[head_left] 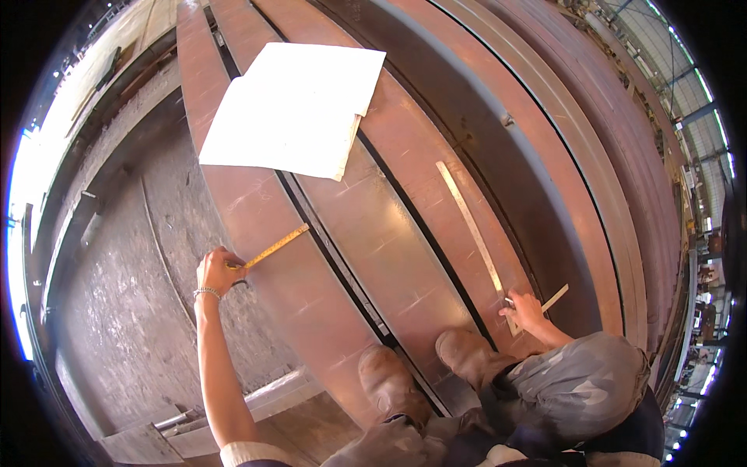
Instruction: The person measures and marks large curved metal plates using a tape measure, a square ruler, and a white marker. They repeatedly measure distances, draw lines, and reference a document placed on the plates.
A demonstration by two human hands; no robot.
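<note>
My left hand (pixel 217 272) is closed around a tape measure at the edge of the leftmost reddish-brown steel beam (pixel 261 210). Its yellow blade (pixel 277 246) reaches out across that beam's top, toward the dark gap on the right. My right hand (pixel 529 311) is closed over the corner of an L-shaped metal square (pixel 471 223) lying on another beam, near my right boot. The square's long arm points away from me and its short arm to the right. Between those fingers a small whitish stick shows, too small to name for certain.
Large white paper sheets (pixel 292 105) lie across the beams farther off. My brown boots (pixel 389 381) stand on the beams, with narrow dark gaps between them. To the left lies a lower, worn metal surface (pixel 132 288). More long steel beams (pixel 576 156) run along the right.
</note>
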